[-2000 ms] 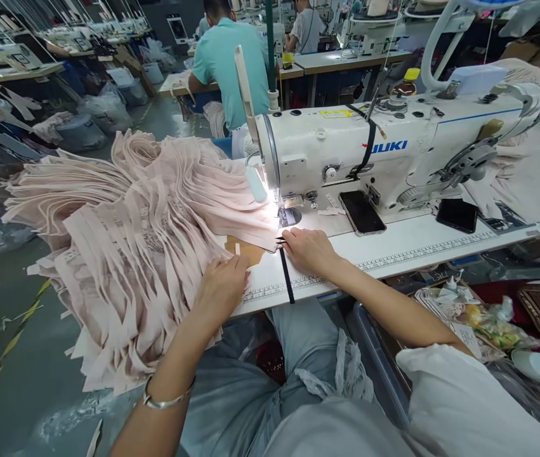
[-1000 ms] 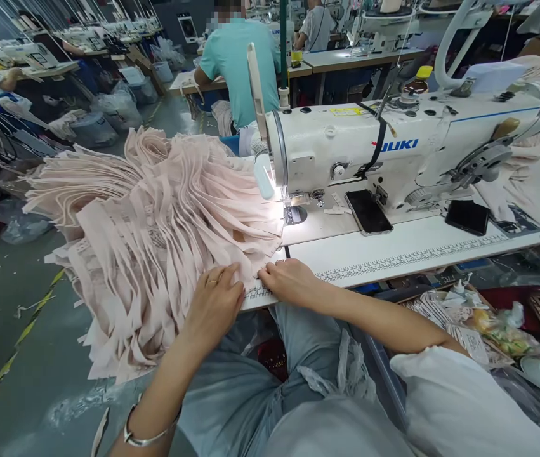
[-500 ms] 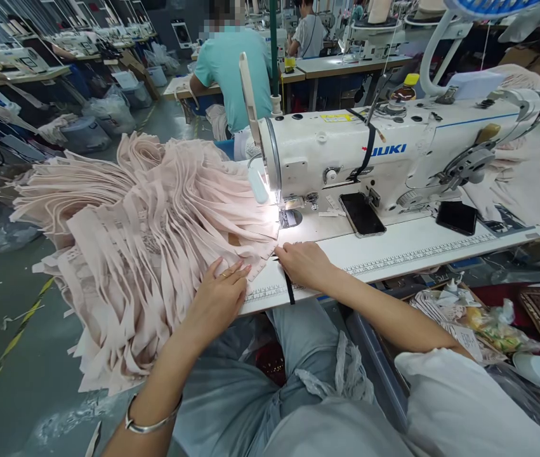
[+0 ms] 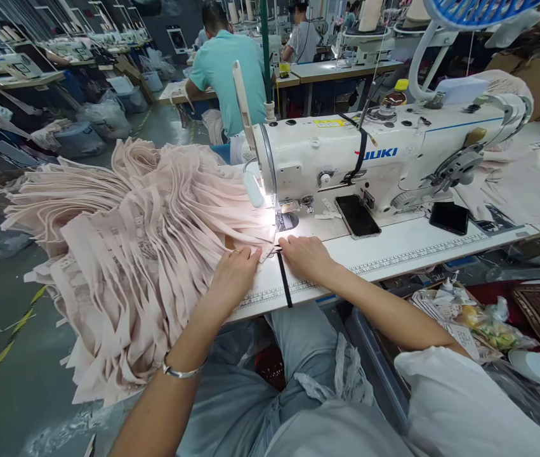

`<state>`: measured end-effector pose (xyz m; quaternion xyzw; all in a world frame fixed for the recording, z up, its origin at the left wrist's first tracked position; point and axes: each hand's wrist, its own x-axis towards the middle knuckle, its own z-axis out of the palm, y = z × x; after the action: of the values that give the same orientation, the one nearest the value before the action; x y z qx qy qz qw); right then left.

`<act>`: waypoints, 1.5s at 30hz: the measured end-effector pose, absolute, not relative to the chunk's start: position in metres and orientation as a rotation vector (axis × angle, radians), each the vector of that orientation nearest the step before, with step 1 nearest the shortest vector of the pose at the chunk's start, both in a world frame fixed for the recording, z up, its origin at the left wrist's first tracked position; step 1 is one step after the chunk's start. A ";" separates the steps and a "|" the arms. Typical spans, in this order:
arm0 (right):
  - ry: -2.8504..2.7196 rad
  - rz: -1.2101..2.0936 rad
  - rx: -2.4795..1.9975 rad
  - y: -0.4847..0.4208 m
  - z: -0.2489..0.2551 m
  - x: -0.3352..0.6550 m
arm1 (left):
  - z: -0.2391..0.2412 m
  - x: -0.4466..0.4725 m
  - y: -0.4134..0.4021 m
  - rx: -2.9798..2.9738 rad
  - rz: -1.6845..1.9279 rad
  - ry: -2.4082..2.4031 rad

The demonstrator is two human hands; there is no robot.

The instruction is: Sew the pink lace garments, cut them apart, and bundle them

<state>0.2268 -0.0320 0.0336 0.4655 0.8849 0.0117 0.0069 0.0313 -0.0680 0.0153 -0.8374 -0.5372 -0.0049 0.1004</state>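
A large heap of pale pink fabric pieces [image 4: 122, 254] lies in many folded layers on the left, its right end reaching under the needle area of the white JUKI sewing machine [image 4: 336, 149]. My left hand [image 4: 235, 276] is closed at the front right corner of the fabric, thumb and fingers pinching its edge. Just right of it, my right hand [image 4: 308, 259] is closed too, fingertips at the same corner in front of the lit presser foot [image 4: 280, 222]. Its curled fingers hide most of what they grip. A black strap [image 4: 285, 282] runs over the table edge between the hands.
Two dark phones, one by the machine [image 4: 358, 216] and one farther right [image 4: 449, 218], lie on the white table [image 4: 384, 254] with its printed ruler. More pink fabric [image 4: 531, 184] is at the right. A co-worker in a turquoise shirt [image 4: 231, 76] sits ahead.
My left hand has moved right and up, from lying spread on the fabric to pinching its corner beside my right hand. The view has shifted slightly.
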 end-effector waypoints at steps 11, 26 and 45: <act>2.830 0.092 1.232 -0.012 0.027 0.221 | 0.028 0.040 -0.058 -2.477 -0.096 -1.465; 2.814 0.088 1.359 0.008 0.031 0.227 | 0.031 0.037 -0.057 -2.590 0.082 -1.704; 2.806 0.051 1.479 0.010 0.032 0.229 | 0.029 0.032 -0.047 -2.462 0.191 -1.890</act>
<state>0.2289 0.0097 0.0324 0.4661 0.8844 0.0162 -0.0153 0.0315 -0.0475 0.0292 -0.7917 -0.6077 0.0613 0.0159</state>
